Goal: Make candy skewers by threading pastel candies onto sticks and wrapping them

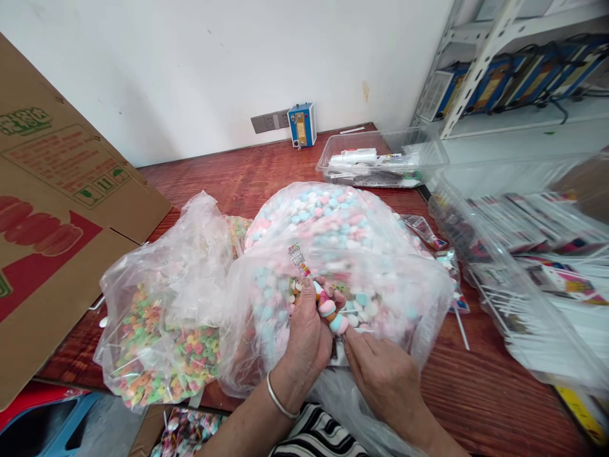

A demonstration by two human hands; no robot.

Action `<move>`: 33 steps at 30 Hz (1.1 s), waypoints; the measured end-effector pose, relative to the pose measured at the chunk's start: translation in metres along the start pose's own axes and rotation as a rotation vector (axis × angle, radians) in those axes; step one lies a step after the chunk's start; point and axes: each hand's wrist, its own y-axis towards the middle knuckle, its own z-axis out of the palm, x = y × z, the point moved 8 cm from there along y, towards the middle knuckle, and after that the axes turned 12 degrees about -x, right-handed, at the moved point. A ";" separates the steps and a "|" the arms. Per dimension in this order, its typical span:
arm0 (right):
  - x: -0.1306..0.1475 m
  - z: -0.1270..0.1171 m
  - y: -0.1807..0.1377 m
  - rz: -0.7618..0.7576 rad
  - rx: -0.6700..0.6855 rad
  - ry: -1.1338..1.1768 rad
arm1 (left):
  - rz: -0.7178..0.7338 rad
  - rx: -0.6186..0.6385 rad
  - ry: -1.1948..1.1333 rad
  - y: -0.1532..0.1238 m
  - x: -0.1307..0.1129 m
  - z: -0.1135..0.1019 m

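A candy skewer (328,309) of pink, white and pale blue marshmallow pieces, with brown bits between them, slants across my left hand (304,330). The fingers of that hand are closed around it, and a small printed label (297,258) sticks out at its upper end. My right hand (383,371) pinches at the lower end, by a pink and blue piece. Both hands are over the mouth of a large clear bag (413,285) full of pastel marshmallows (328,209). Left of it, another clear bag (190,266) holds colourful ring-shaped candies (197,352).
A cardboard box (71,190) stands at left. A plastic tray (380,155) with wrappers lies behind the bags, near a blue device (302,125). Bins of sticks and labels (547,304) line the right. Below the table edge, a box holds wrapped candies (188,431).
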 end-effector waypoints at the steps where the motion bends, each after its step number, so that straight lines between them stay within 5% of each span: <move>1: -0.007 0.004 0.000 0.146 0.059 0.139 | -0.011 -0.001 -0.004 0.000 -0.001 -0.001; 5: -0.024 0.034 -0.020 0.919 0.315 0.826 | -0.091 0.076 0.014 -0.004 0.001 0.003; 7: -0.024 0.041 -0.028 1.139 0.346 1.009 | -0.092 0.117 0.041 -0.007 0.001 0.006; 9: -0.028 0.037 -0.025 1.085 0.291 0.954 | -0.056 0.126 0.070 -0.008 -0.001 0.007; 14: -0.019 0.004 0.000 0.371 0.050 0.275 | 0.046 0.080 0.115 -0.009 -0.005 0.005; 16: -0.011 0.000 0.001 0.246 0.018 0.168 | 0.071 0.053 0.143 -0.009 -0.005 0.002; 19: -0.020 0.007 0.000 0.438 0.065 0.355 | 0.025 0.071 0.111 -0.010 -0.002 0.002; 23: -0.034 0.031 -0.017 1.099 0.168 0.963 | -0.147 0.238 -0.020 -0.015 0.006 0.012; 25: -0.032 0.037 -0.023 1.302 0.181 1.151 | -0.178 0.263 -0.044 -0.015 0.008 0.014; 33: -0.033 0.037 -0.024 1.284 0.077 1.079 | -0.184 0.105 0.043 -0.009 0.007 0.006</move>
